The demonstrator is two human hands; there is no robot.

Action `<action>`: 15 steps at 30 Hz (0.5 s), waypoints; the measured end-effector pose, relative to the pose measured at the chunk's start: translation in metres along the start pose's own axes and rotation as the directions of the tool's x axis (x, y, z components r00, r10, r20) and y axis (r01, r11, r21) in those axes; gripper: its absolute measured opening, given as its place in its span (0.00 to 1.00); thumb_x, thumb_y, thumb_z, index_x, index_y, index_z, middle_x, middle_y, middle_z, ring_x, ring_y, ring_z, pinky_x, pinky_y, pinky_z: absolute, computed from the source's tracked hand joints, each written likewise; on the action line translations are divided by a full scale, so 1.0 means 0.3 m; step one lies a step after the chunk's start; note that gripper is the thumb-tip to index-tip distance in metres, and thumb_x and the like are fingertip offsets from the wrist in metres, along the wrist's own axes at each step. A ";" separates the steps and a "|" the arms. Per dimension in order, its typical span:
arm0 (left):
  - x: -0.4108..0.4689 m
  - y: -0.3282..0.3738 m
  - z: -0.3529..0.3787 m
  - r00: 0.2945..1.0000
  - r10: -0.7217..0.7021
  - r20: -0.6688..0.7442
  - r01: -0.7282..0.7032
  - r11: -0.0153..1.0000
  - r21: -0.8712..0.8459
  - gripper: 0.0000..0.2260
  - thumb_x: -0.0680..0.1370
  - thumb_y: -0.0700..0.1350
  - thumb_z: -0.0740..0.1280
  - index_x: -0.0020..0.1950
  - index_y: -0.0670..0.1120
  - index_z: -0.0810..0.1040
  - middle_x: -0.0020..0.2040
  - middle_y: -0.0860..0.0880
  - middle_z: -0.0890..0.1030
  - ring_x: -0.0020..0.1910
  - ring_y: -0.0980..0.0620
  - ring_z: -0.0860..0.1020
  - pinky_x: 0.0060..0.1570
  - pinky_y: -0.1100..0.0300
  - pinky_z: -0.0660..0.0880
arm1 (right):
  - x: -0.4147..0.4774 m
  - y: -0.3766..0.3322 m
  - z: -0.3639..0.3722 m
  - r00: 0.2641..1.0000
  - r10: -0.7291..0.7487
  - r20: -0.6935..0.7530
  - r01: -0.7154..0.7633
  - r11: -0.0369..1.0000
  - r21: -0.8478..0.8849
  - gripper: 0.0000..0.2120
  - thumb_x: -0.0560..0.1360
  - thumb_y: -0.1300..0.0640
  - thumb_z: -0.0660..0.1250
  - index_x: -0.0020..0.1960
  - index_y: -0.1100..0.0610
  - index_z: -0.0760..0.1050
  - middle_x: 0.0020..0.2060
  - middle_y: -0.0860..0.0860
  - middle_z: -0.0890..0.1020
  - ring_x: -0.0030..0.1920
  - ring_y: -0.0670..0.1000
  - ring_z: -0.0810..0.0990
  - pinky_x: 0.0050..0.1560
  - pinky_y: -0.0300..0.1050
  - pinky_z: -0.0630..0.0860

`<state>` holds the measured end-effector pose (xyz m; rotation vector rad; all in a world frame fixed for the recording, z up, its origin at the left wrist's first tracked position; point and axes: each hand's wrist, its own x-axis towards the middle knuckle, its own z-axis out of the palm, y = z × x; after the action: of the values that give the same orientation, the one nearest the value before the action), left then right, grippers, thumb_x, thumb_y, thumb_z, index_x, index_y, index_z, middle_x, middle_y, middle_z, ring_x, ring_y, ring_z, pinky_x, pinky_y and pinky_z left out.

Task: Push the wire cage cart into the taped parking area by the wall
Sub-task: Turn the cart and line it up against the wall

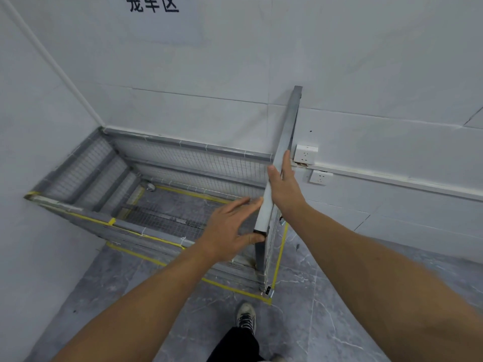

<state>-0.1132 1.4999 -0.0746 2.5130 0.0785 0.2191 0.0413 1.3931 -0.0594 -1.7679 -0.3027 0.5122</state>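
The grey wire cage cart (198, 155) stands in the corner, its back and left sides against the white walls. Yellow tape (235, 288) marks a rectangle on the floor around its base. The cart's tall right-hand top rail (286, 142) runs from near me toward the wall. My left hand (230, 228) lies flat, fingers spread, against the near end of that rail, with the thumb under its end. My right hand (283, 186) rests on the rail's right side, fingers extended along it.
Two white wall sockets (305, 152) sit just right of the rail, with a white conduit running right from them. A paper sign with black characters (154, 6) hangs above. My shoe (245, 317) stands on the grey marble floor just outside the tape.
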 end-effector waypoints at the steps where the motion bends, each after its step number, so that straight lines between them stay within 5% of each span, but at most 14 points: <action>1: -0.001 -0.004 0.002 1.000 0.009 -0.001 -0.009 1.000 -0.006 0.35 0.74 0.69 0.61 0.76 0.65 0.49 0.75 0.50 0.67 0.75 0.52 0.60 0.67 0.37 0.64 | 0.000 -0.001 0.000 1.000 -0.006 -0.001 0.006 1.000 -0.017 0.31 0.82 0.40 0.54 0.78 0.38 0.40 0.80 0.48 0.49 0.80 0.54 0.45 0.77 0.60 0.47; 9: -0.029 0.026 0.015 0.999 -0.012 -0.044 0.010 0.999 -0.033 0.35 0.73 0.68 0.61 0.77 0.58 0.57 0.73 0.51 0.68 0.74 0.54 0.61 0.68 0.45 0.59 | -0.012 -0.003 -0.002 0.999 -0.014 -0.034 0.010 0.995 -0.100 0.31 0.82 0.41 0.54 0.79 0.42 0.41 0.80 0.48 0.51 0.79 0.54 0.49 0.77 0.59 0.51; 15: -0.061 0.041 0.042 0.993 -0.027 -0.115 0.020 0.998 -0.062 0.33 0.74 0.68 0.62 0.75 0.57 0.61 0.70 0.55 0.71 0.71 0.53 0.65 0.66 0.39 0.64 | -0.043 0.002 -0.021 0.999 0.008 -0.035 -0.011 0.997 -0.078 0.32 0.80 0.38 0.56 0.78 0.38 0.45 0.79 0.47 0.57 0.79 0.52 0.53 0.72 0.51 0.62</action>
<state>-0.1288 1.4808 -0.0802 2.4363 0.1463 0.3527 0.0332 1.3817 -0.0565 -1.8531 -0.2935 0.4818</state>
